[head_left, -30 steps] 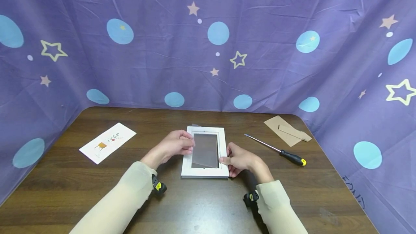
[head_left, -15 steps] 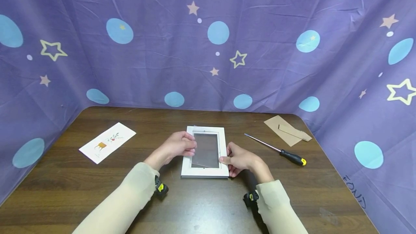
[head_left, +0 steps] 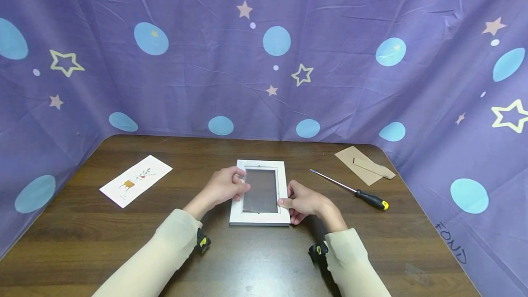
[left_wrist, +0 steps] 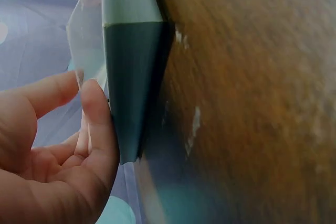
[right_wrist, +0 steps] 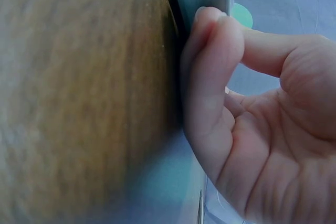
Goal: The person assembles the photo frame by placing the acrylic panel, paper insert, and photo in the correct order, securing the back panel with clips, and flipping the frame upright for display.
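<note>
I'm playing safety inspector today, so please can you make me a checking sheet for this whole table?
Surface: brown wooden table, shiny towards the front.
Job's things: white frame lies flat; clear sheet over it, one edge raised.
Clutter: printed card at left; screwdriver and brown board at right.
Hands: left hand holds the clear sheet's edge; right hand grips the frame's right side.
Cables: nothing seen.
Surroundings: patterned purple curtain.

frame [head_left: 259, 218] on the table [head_left: 255, 260], between left hand [head_left: 222, 185] and right hand [head_left: 306, 201]
the left hand is at the frame's left side, a sheet [head_left: 261, 191] in it over the opening; the right hand is at the lower right. a card [head_left: 136, 180] lies well left, a screwdriver [head_left: 350, 189] right; behind that, farther right, a board [head_left: 358, 172]. a curtain [head_left: 264, 104] hangs behind.
</note>
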`<action>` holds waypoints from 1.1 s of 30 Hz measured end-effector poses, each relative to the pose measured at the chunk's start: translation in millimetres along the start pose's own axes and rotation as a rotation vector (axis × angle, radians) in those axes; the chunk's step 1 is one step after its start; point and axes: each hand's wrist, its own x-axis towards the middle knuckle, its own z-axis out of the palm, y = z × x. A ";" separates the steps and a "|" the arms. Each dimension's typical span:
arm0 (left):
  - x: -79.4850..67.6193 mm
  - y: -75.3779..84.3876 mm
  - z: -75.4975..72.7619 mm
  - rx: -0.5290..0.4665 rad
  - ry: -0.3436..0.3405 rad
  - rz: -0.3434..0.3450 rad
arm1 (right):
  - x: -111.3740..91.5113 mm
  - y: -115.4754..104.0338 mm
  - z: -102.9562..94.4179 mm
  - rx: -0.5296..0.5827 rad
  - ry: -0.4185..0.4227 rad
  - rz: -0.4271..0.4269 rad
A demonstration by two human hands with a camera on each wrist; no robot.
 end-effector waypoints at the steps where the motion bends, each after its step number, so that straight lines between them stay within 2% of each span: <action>1: -0.9 0.4 -0.8 0.043 0.002 0.013 | 0.0 0.1 0.2 -0.001 0.000 -0.002; 6: -3.3 2.3 -1.5 0.220 0.007 0.054 | 1.5 0.6 0.0 0.001 -0.001 0.003; 10: -3.4 3.0 0.6 0.275 0.008 0.056 | 1.3 0.5 -0.1 0.003 -0.001 0.003; 17: -2.9 3.8 2.4 0.291 0.003 0.074 | 1.4 0.0 -0.1 0.001 0.003 0.007; 33: -2.9 4.1 7.1 0.294 0.059 0.068 | 1.7 0.6 0.7 0.015 -0.006 -0.005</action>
